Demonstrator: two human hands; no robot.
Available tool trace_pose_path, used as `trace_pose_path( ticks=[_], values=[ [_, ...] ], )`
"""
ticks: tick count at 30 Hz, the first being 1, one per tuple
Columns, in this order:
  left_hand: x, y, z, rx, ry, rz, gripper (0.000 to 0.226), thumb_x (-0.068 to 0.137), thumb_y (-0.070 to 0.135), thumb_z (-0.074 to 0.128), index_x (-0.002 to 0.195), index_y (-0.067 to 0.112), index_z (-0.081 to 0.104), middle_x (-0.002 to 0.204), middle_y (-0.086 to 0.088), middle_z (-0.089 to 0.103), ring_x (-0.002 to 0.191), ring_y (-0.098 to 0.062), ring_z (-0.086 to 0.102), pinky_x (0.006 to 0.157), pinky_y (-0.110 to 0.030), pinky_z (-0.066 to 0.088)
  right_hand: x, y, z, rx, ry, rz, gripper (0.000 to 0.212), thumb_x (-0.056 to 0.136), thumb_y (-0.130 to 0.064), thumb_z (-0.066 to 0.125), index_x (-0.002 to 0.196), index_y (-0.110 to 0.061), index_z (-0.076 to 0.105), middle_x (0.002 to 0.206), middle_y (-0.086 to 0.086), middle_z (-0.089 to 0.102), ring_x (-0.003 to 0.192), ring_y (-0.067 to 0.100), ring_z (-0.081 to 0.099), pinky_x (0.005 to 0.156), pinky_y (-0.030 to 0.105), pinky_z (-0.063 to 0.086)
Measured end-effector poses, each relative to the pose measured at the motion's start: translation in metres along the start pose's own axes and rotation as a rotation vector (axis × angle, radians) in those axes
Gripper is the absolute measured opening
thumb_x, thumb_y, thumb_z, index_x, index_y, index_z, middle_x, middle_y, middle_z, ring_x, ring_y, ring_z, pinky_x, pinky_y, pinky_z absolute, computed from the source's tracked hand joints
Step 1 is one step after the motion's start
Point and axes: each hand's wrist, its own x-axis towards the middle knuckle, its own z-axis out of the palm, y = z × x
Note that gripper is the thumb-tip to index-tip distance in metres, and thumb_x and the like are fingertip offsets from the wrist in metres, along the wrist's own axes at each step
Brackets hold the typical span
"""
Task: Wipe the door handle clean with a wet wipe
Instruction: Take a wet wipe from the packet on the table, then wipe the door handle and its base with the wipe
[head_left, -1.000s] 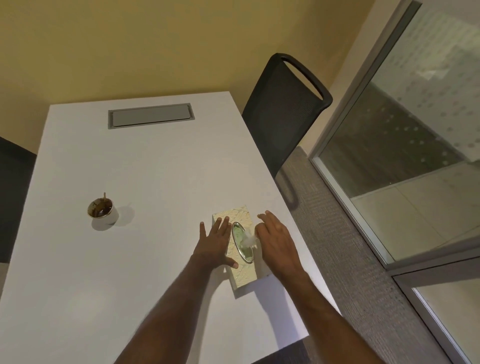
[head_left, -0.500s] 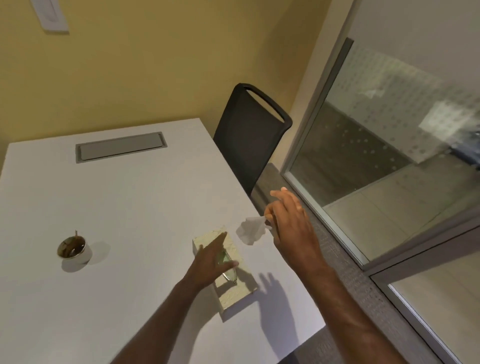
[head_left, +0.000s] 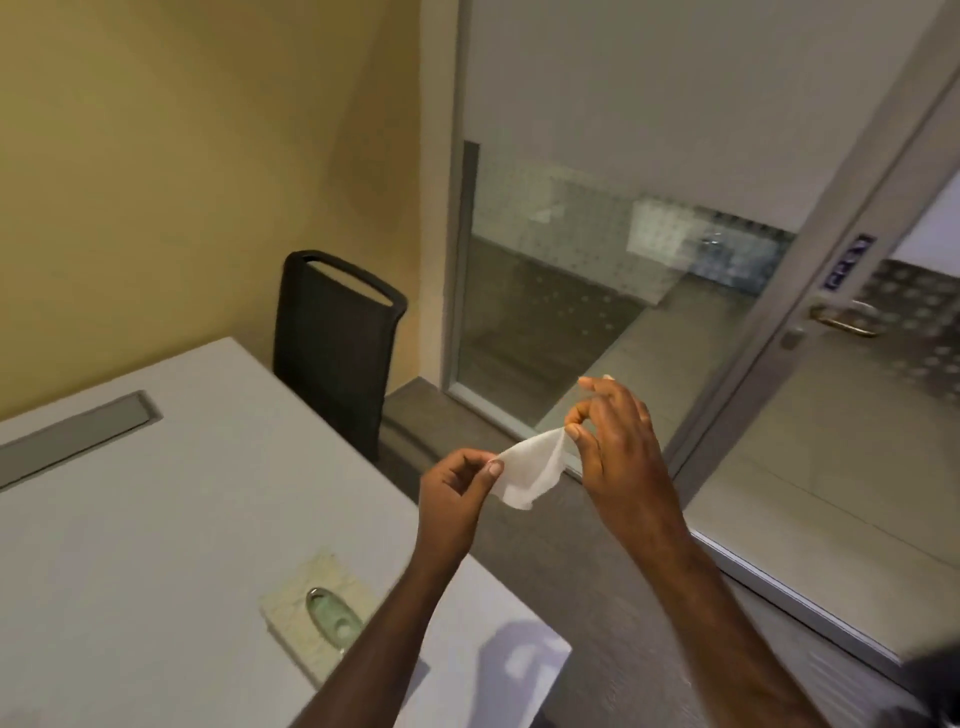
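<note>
A white wet wipe (head_left: 530, 470) is stretched in the air between both hands, above the table's right edge. My left hand (head_left: 454, 493) pinches its left corner. My right hand (head_left: 618, 441) pinches its right end between thumb and forefinger. The metal door handle (head_left: 844, 319) sits on the glass door's frame at the upper right, well beyond my hands. The pale wipes box (head_left: 317, 618) with an oval opening lies on the white table (head_left: 156, 519), partly behind my left forearm.
A black chair (head_left: 332, 348) stands at the table's far right corner against the yellow wall. A grey cable hatch (head_left: 72, 436) is set into the tabletop. Glass panels (head_left: 597, 291) and the door's metal frame run along the right, with grey carpet below.
My right hand pulled the wipe out of the box and lifted it. My left hand left the box and took the wipe's other end. The view swung right toward the door.
</note>
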Motion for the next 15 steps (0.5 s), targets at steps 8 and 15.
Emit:
trace_pose_path(
  ticks=[8,15],
  values=[
    [0.025,0.047,0.165,-0.126,-0.153,0.127,0.017,0.092,0.016,0.064,0.088,0.0,0.067,0.079,-0.005,0.067,0.075,-0.016,0.063,0.067,-0.028,0.051,-0.037,0.139,-0.078,0.494,0.02,0.461,0.009,0.098,-0.002,0.058,0.09,-0.007,0.06,0.094,0.007,0.066,0.09,0.021,0.06,0.075,0.021,0.045],
    [0.037,0.055,0.342,-0.066,-0.337,0.227,0.01,0.092,0.018,0.068,0.084,0.023,0.07,0.074,0.012,0.07,0.07,-0.001,0.063,0.065,-0.016,0.049,-0.031,0.251,-0.16,1.026,0.189,0.652,0.036,0.087,-0.021,0.071,0.121,-0.015,0.062,0.107,0.006,0.075,0.094,0.024,0.07,0.078,0.039,0.056]
  ],
)
